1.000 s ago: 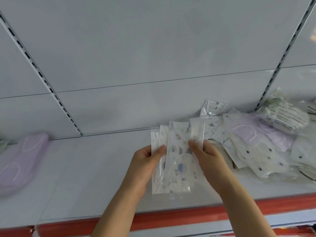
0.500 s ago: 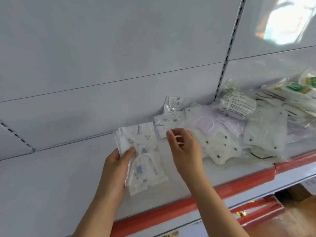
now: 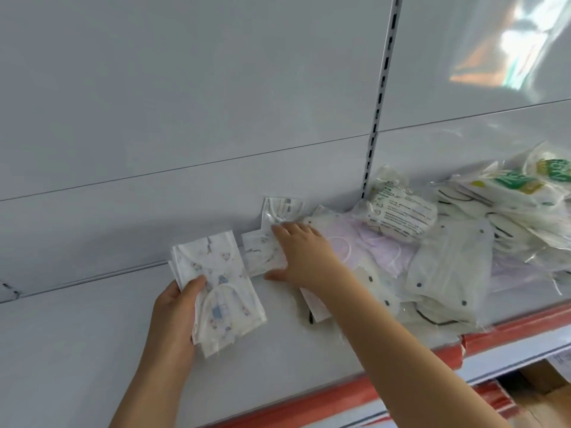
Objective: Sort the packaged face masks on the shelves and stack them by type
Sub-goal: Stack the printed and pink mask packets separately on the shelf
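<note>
Left hand [image 3: 173, 316] at 7 o'clock, palm up, thumb over top, gripping printed stack [image 3: 216, 288] low above shelf [image 3: 92, 335]. Right hand [image 3: 301, 254] reaching forward, fingers spread flat, thumb out at 9 o'clock, pressing loose printed pack [image 3: 262, 253] lying just right of stack. Mixed pile [image 3: 441, 254] at 3 o'clock on shelf. Lilac masks [image 3: 364, 242] beside right hand.

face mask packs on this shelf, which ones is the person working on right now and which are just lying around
In use:
- printed mask stack, held by left hand
- matching printed pack under right hand

Lying about:
- lilac mask packs
- dotted white packs
- text-printed pack
- green-labelled packs
</note>
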The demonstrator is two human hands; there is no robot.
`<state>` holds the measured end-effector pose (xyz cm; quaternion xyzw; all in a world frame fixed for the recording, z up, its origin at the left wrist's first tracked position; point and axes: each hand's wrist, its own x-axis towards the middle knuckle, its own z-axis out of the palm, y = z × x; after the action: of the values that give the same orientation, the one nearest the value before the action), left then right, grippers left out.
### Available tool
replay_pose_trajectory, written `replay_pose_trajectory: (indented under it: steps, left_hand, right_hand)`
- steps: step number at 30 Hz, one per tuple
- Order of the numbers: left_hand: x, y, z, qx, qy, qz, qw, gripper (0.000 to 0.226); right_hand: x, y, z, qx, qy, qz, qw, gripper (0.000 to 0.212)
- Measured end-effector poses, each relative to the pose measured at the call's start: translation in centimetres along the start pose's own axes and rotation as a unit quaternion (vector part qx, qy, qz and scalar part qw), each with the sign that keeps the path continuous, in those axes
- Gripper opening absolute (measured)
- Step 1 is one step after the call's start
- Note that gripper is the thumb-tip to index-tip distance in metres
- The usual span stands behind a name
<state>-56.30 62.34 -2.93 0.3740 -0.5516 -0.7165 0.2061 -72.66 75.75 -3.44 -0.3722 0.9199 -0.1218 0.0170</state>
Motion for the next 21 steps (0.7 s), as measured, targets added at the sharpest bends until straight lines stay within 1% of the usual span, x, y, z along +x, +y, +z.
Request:
replay_pose_trajectory:
  steps: [1,2,4,6,8,9,10,11,12,14,15,16,17,18,19,20,21]
  left_hand:
    - [0.0,-0.1,-0.1,0.008,0.005,-0.004,1.0,0.012]
    - [0.0,-0.1,-0.2,0.016,0.006,-0.009,1.0,0.011]
    - [0.1,-0.2,-0.5,0.03,0.005,-0.029,0.999,0.011]
    - [0.4,-0.1,-1.0,0.037,0.004,-0.045,0.998,0.012]
    - [0.9,0.0,-1.4,0.038,-0.005,-0.057,0.998,0.015]
    - [1.1,0.1,-1.6,0.037,-0.013,-0.066,0.997,0.018]
    - [1.3,0.3,-1.7,0.034,-0.026,-0.073,0.996,0.021]
    - [1.3,0.6,-1.9,0.018,-0.045,-0.079,0.996,0.024]
    - [1.3,0.9,-2.0,-0.012,-0.075,-0.086,0.993,0.029]
    - [1.1,1.7,-2.3,-0.07,-0.151,-0.114,0.979,0.044]
    - [1.2,2.0,-2.4,-0.067,-0.18,-0.119,0.974,0.047]
    - [1.3,2.0,-2.5,-0.044,-0.194,-0.113,0.974,0.044]
    - [1.5,1.8,-2.6,-0.013,-0.194,-0.098,0.976,0.038]
    - [1.9,1.5,-2.7,0.013,-0.176,-0.084,0.981,0.032]
    - [2.3,1.3,-2.9,0.024,-0.149,-0.079,0.985,0.027]
    - [2.6,1.2,-3.1,0.027,-0.126,-0.077,0.989,0.023]
    - [2.9,1.1,-3.4,0.029,-0.112,-0.077,0.99,0.019]
  right_hand:
    - [1.0,-0.3,0.4,-0.006,-0.02,0.005,1.0,0.079]
    - [1.8,-0.4,0.7,-0.018,-0.023,0.014,0.999,0.064]
    - [2.5,-1.0,0.7,-0.04,0.006,0.033,0.999,0.033]
    - [2.4,-1.1,0.5,-0.019,0.057,0.038,0.997,0.025]
    - [1.6,-1.4,-0.2,0.089,0.13,0.046,0.986,0.018]
    - [0.8,-1.7,-0.6,0.156,0.178,0.014,0.972,0.014]
    - [-0.2,-2.3,-1.0,0.202,0.211,-0.044,0.955,0.014]
    - [-1.3,-3.2,-1.3,0.22,0.208,-0.105,0.947,0.018]
    - [-2.5,-4.2,-1.5,0.215,0.175,-0.159,0.947,0.023]
    - [-4.3,-5.6,-1.3,0.196,0.056,-0.222,0.954,0.034]
    - [-4.8,-5.9,-1.0,0.211,-0.008,-0.236,0.949,0.043]
    - [-5.1,-6.0,-0.8,0.24,-0.063,-0.235,0.94,0.05]
    - [-5.1,-5.9,-0.9,0.281,-0.089,-0.216,0.931,0.055]
    - [-4.7,-5.8,-1.0,0.319,-0.073,-0.178,0.928,0.054]
    - [-3.8,-5.4,-1.2,0.332,-0.017,-0.128,0.934,0.049]
    - [-2.4,-4.7,-1.3,0.299,0.069,-0.072,0.949,0.04]
    - [-0.7,-3.7,-1.5,0.232,0.146,-0.015,0.962,0.033]
